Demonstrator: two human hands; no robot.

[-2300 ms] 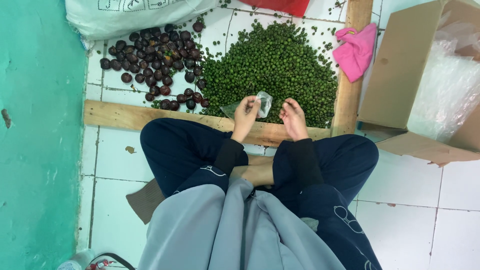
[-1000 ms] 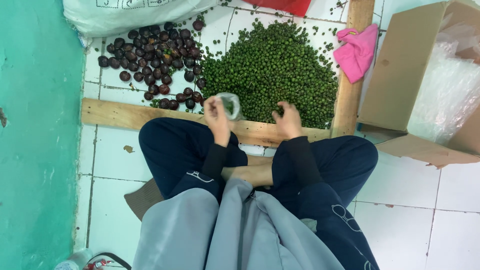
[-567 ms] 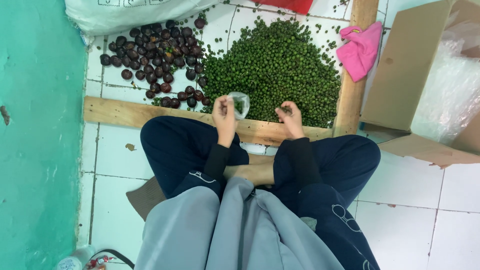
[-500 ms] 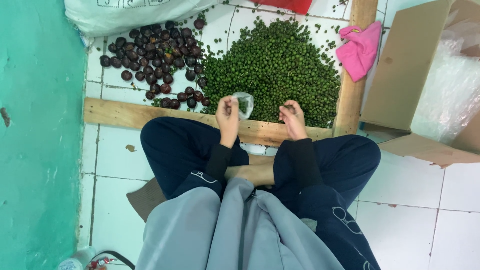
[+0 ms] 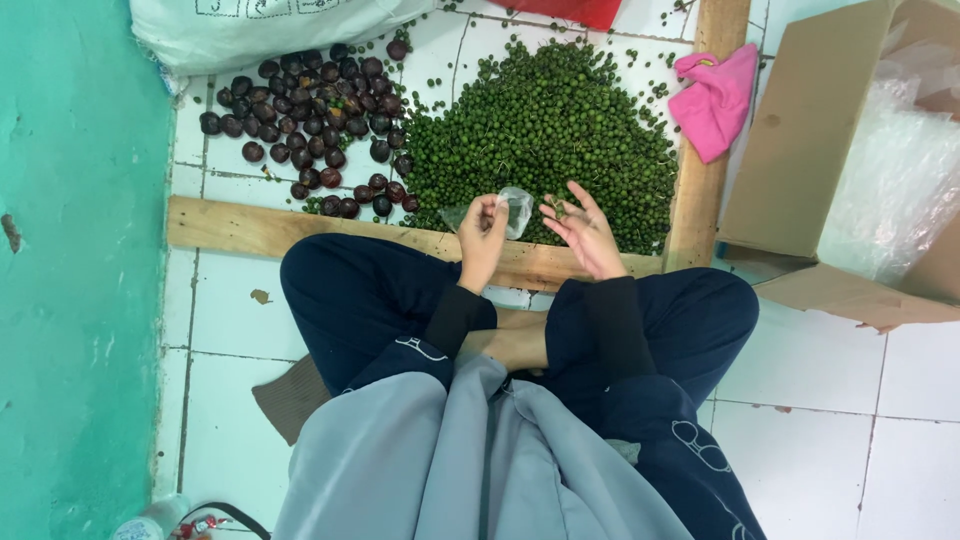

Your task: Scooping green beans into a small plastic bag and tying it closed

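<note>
On your far left a teal painted wall [image 5: 70,250] runs down the frame, and a white woven sack [image 5: 260,30] lies along the top. Below it sits a heap of dark purple round fruits [image 5: 320,120] on the white tiled floor [image 5: 830,430], touching the much larger heap of small green berries [image 5: 545,130]; a pale wooden plank [image 5: 270,228] fences both in front of your crossed legs.

Your left hand [image 5: 482,240] pinches the mouth of a small clear plastic bag [image 5: 515,208] between thumb and fingertips, holding it just above the plank at the near edge of the green pile. The bag looks nearly empty, so I'd judge the filling barely begun, with almost the whole pile unsorted.

Your right hand [image 5: 585,235] is beside the bag, fingers loosely curled with a few green berries at their tips.

Further right, an upright wooden board [image 5: 705,150] closes the pile, a pink cloth [image 5: 712,100] draped over it; beyond it stands an open cardboard box [image 5: 810,140] with clear plastic sheeting [image 5: 895,180]. Nothing blocks your hands.
</note>
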